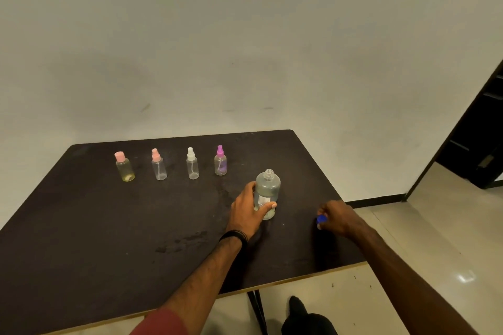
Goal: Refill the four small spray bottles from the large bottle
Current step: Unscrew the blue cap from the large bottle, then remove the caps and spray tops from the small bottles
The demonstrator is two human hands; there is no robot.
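The large clear bottle (268, 187) stands upright on the dark table (109, 239), its neck uncapped. My left hand (249, 209) grips its lower body from the left. My right hand (339, 217) rests near the table's right edge and pinches the blue cap (321, 218). Behind, a row of small bottles stands upright with their tops on: a pink-capped one with yellowish liquid (124, 167), a pink-sprayer one (158, 164), a white-sprayer one (192, 164) and a purple-sprayer one (220, 161).
A scuffed white wall (245, 49) rises behind the table. A dark doorway (479, 144) opens at the right. Pale floor tiles (435, 239) lie to the right. A table leg (257, 310) and my dark foot (299, 310) show below the front edge.
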